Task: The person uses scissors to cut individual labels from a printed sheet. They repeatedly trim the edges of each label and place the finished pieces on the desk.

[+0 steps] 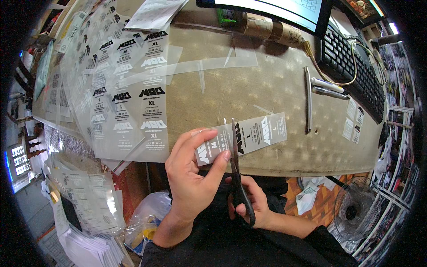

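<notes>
My left hand (pixel 196 173) pinches one end of a translucent film strip (pixel 260 135) printed with black and white label designs, thumb below and fingers above. In my right hand (pixel 252 202) is a pair of scissors (pixel 237 187) with black handles. Its blades point away from me and stand slightly apart across the strip, between two printed labels. The strip's far end extends to the right, over the table's front part. Some fingers of my right hand are hidden behind the handles.
Printed film sheets (pixel 133 133) overlap on the table (pixel 213 96) at left, with film offcuts (pixel 206 68) behind. Pens (pixel 328 88) lie by a black keyboard (pixel 350 70). Small cut labels (pixel 353 121) rest at right. A monitor (pixel 283 13) stands behind; a fan (pixel 355 208) is below right.
</notes>
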`<act>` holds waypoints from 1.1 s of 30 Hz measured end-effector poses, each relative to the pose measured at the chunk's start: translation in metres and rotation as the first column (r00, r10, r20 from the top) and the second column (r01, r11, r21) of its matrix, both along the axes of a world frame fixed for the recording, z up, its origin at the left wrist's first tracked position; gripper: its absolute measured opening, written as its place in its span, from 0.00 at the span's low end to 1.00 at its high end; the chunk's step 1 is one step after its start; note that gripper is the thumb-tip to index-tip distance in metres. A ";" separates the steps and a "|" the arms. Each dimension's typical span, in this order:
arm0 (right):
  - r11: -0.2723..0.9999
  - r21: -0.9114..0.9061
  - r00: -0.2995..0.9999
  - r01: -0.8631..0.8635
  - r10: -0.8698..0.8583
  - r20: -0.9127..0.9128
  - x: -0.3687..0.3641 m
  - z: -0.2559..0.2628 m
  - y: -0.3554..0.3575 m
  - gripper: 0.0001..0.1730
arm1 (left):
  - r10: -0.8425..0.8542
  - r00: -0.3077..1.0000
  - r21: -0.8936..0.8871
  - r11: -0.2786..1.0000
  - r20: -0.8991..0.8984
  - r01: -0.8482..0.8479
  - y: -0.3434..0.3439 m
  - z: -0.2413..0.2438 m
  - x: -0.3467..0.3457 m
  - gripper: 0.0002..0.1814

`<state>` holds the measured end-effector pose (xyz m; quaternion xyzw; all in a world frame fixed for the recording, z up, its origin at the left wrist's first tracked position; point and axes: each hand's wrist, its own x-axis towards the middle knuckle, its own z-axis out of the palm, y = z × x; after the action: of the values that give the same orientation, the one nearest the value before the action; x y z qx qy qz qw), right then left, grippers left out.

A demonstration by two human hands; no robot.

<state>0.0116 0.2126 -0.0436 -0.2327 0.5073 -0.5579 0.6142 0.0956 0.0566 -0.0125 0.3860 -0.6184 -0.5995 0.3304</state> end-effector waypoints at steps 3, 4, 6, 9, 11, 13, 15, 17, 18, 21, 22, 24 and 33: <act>1.000 0.011 1.000 0.002 -0.003 0.009 0.001 0.001 0.000 0.38 | 0.047 0.999 -0.011 0.999 -0.028 -0.047 0.000 -0.001 -0.002 0.18; 1.000 0.017 1.000 0.005 -0.006 0.012 0.001 0.002 0.000 0.38 | 0.041 0.999 -0.010 0.999 -0.030 -0.041 0.000 -0.002 -0.002 0.18; 0.999 0.033 1.000 -0.007 0.007 0.009 -0.001 0.002 -0.001 0.40 | 0.030 0.999 -0.007 1.000 -0.033 -0.030 -0.001 -0.003 -0.002 0.18; 0.997 0.055 0.999 -0.045 0.044 0.016 -0.003 0.005 -0.001 0.43 | 0.020 1.000 -0.028 0.999 -0.020 -0.020 -0.001 -0.002 -0.001 0.17; 0.997 0.065 0.998 -0.047 0.044 0.042 -0.003 0.008 -0.002 0.43 | 0.026 1.000 -0.032 0.999 -0.015 -0.027 -0.002 0.000 -0.001 0.17; 0.997 0.070 0.999 -0.043 0.041 0.030 -0.002 0.008 -0.002 0.42 | 0.034 0.999 -0.022 0.999 -0.022 -0.034 -0.001 0.000 -0.001 0.17; 0.997 0.072 0.999 -0.038 0.036 0.025 -0.002 0.008 -0.002 0.41 | 0.047 0.998 -0.003 0.999 -0.038 -0.047 -0.001 0.000 -0.002 0.17; 0.997 0.073 0.999 -0.030 0.029 0.024 -0.002 0.008 -0.003 0.41 | 0.035 0.999 -0.023 0.999 -0.018 -0.036 -0.002 -0.003 -0.002 0.17; 0.997 0.074 0.999 -0.026 0.023 0.028 -0.002 0.008 -0.003 0.41 | 0.031 0.999 -0.034 0.999 -0.006 -0.031 -0.002 -0.003 -0.002 0.17; 0.996 0.086 0.999 -0.010 0.007 0.036 0.000 0.008 -0.003 0.40 | 0.043 0.999 -0.021 0.999 -0.013 -0.044 -0.002 -0.002 -0.003 0.17; 0.995 0.097 0.999 -0.005 0.001 0.036 0.001 0.008 -0.002 0.39 | 0.043 0.999 -0.034 0.998 -0.009 -0.043 -0.002 -0.002 -0.002 0.16; 0.995 0.104 1.000 0.002 -0.005 0.026 0.002 0.009 -0.002 0.38 | 0.042 0.999 -0.062 0.997 0.000 -0.042 -0.002 -0.003 -0.002 0.16; 0.988 0.052 0.984 0.144 -0.148 0.103 -0.018 0.028 0.001 0.30 | -0.065 0.996 -0.023 0.998 0.054 0.066 -0.001 0.011 -0.001 0.18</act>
<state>-0.0062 0.2140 -0.0158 -0.1510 0.5017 -0.6017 0.6029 0.0951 0.0553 -0.0019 0.3773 -0.6466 -0.5919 0.2986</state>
